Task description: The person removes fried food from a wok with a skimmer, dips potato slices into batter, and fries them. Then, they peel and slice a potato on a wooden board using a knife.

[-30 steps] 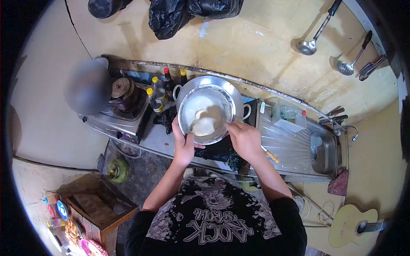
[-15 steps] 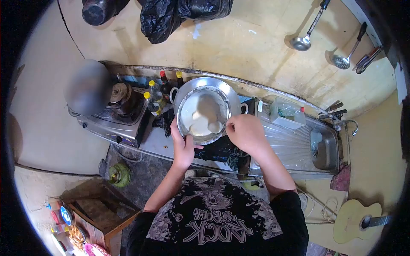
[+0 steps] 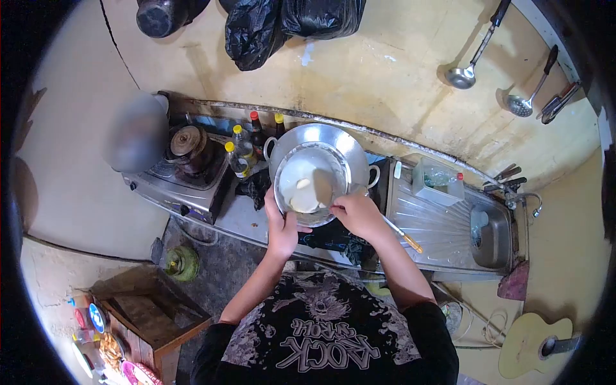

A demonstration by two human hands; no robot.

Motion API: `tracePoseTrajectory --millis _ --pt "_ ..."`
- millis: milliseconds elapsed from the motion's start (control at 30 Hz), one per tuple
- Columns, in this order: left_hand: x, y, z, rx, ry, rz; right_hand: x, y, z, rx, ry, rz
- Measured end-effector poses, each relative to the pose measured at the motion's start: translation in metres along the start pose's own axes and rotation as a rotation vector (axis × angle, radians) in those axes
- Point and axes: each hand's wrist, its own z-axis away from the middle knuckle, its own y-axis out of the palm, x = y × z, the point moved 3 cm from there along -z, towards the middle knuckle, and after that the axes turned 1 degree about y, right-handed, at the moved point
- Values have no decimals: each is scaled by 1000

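Observation:
A metal bowl with white, batter-like contents sits over a larger silver pan with two side handles. On the bowl's lower left rim, my left hand is closed, thumb towards the rim. My right hand is pinched at the lower right rim, with a long utensil beside it. That utensil's wooden-coloured handle sticks out to the right of my wrist. Whether my right fingers grip the utensil or the rim is hard to make out.
Left of the pan are bottles and a gas stove with a lidded pot. To the right are a ribbed drainboard, a plastic container and a sink. Ladles hang on the wall.
The utensil has swung out of the bowl, its handle now showing right of my wrist. My right hand has shifted slightly left along the rim. The whole view has moved a little.

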Motion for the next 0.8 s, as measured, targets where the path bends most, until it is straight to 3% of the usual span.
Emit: tracePoseTrajectory --millis 533,800 --pt "0 -1 -6 25 -40 40 12 -4 16 -250 -167 -32" --pt "4 -3 -8 0 -48 16 8 -3 13 -227 -196 22"
